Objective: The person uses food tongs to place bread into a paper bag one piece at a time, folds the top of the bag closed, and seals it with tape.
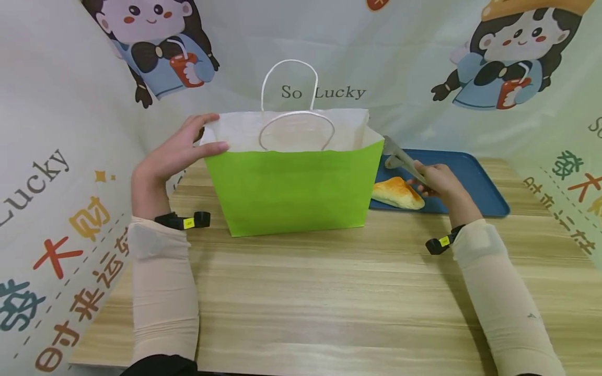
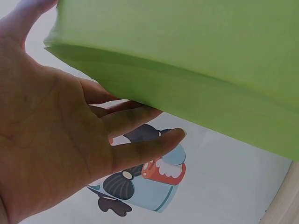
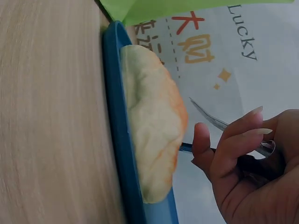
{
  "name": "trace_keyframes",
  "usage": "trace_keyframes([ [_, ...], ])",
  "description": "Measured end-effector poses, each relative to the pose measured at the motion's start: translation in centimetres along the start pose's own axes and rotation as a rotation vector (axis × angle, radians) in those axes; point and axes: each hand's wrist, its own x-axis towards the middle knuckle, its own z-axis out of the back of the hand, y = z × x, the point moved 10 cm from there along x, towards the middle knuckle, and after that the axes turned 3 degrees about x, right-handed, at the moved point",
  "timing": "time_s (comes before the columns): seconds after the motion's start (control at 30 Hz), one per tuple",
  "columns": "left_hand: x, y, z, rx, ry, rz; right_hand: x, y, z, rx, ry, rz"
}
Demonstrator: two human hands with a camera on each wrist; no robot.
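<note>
A bright green paper bag (image 1: pixel 291 193) with a white inside and two white handles stands upright on the table. My left hand (image 1: pixel 181 143) holds its upper left side, thumb over the front rim and forefinger at the back rim. In the left wrist view, other fingers (image 2: pixel 140 151) of that hand extend along the bag's side. My right hand (image 1: pixel 439 180) grips metal tongs (image 1: pixel 406 163), their tips apart over the blue tray. Just in front of the tongs, a golden-topped bread (image 3: pixel 152 121) lies on the tray; the tongs do not hold it.
The blue tray (image 1: pixel 475 183) sits right of the bag, its left end hidden behind it. Below everything is a wood-grain table (image 1: pixel 301 303). Printed cloth (image 1: pixel 400 68) with cartoon figures and lettering closes off the back and both sides.
</note>
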Motion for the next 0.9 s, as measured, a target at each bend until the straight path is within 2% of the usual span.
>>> trace_keyframes([
  [0.33,-0.1,-0.2,-0.1,0.001,0.001,-0.002,1.0,0.0,-1.8,0.078,0.051,-0.027],
  [0.6,0.3,-0.4,-0.3,-0.004,-0.001,-0.008,1.3,-0.1,-1.9,0.056,0.035,-0.04],
  [0.9,0.0,-0.1,-0.1,-0.005,-0.004,0.003,1.5,0.2,-2.2,0.016,0.026,-0.023],
])
